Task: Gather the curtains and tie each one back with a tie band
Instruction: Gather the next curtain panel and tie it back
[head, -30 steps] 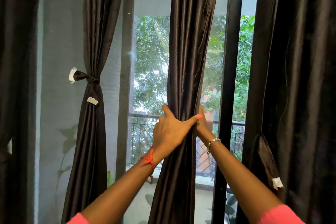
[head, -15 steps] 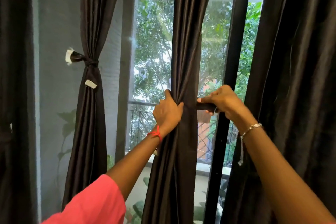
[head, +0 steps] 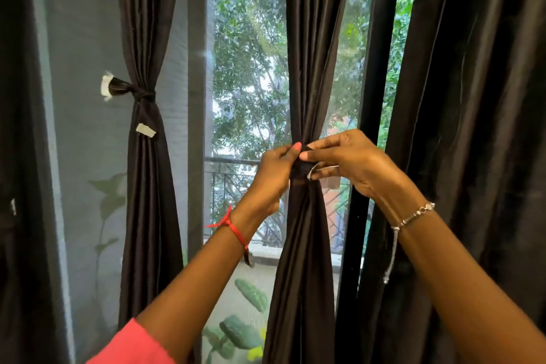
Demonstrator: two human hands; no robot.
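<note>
head view. a wide dark right curtain (head: pixel 472 127) hangs loose and ungathered along the right side. a far-left curtain (head: pixel 17 156) fills the opposite edge. the middle curtain (head: pixel 307 68) hangs in front of the window glass, just left of a dark frame bar (head: pixel 381 68), and is drawn into a narrow bundle at hand height. beyond a grey window post (head: pixel 196 97), the left curtain (head: pixel 147 201) is already cinched at its waist by a knotted band (head: pixel 141 95). the end of that band runs to a white patch (head: pixel 106 89) on the wall. both hands meet at the front of the middle curtain. the left hand (head: pixel 271 180) pinches the tie band (head: pixel 302 168) between thumb and fingers. the right hand (head: pixel 354 165) grips the band's other end, with a white tab showing under its fingers. the tie band lies wrapped against the bundle, between the two hands. a red thread (head: pixel 233 229) circles the left wrist and a beaded bracelet (head: pixel 413 216) circles the right.
</note>
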